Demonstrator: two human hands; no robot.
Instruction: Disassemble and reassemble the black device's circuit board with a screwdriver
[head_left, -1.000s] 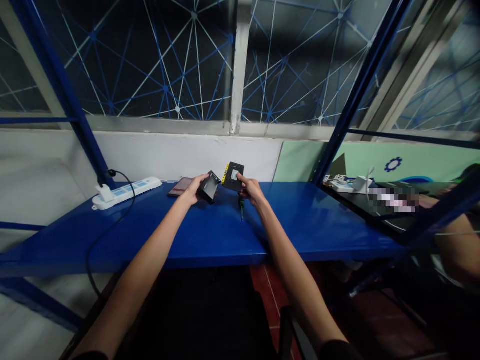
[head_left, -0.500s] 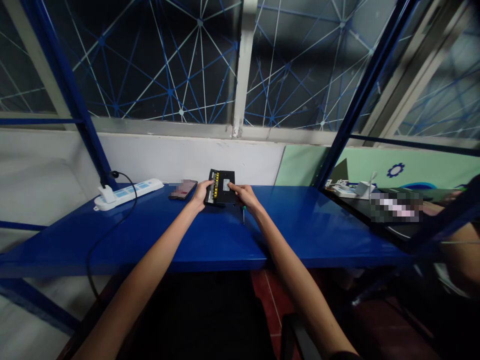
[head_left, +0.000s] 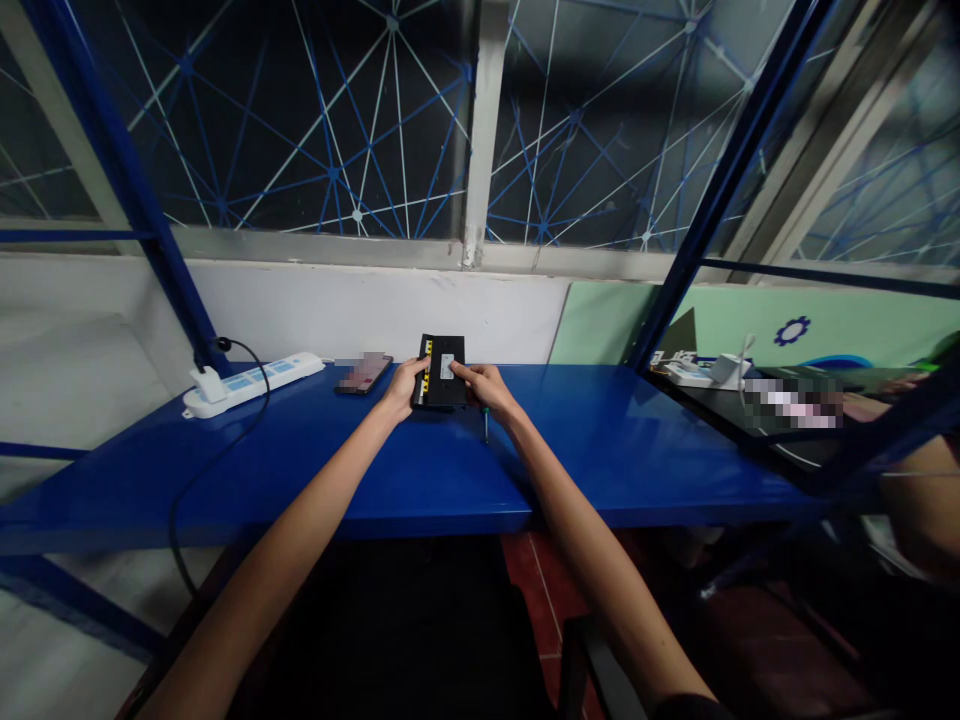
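A small black box [head_left: 442, 372] with yellow ports along its left side and a white label on top rests on the blue table [head_left: 360, 470], far from me near the wall. My left hand [head_left: 403, 387] grips its left edge with curled fingers. My right hand [head_left: 485, 385] holds its right side, the index finger stretched onto the top near the label. A screwdriver [head_left: 485, 424] with a green handle lies on the table just under my right hand.
A phone [head_left: 363, 372] lies left of the box. A white power strip [head_left: 251, 383] with a plug and black cable sits at the far left. Blue frame posts [head_left: 705, 215] rise on both sides. Another person's arm [head_left: 919, 500] shows at the right, beside a second desk [head_left: 750, 410].
A second ago each hand held a separate black part, lifted and apart. The two parts have come together into one box, which now lies flat on the table under both hands.
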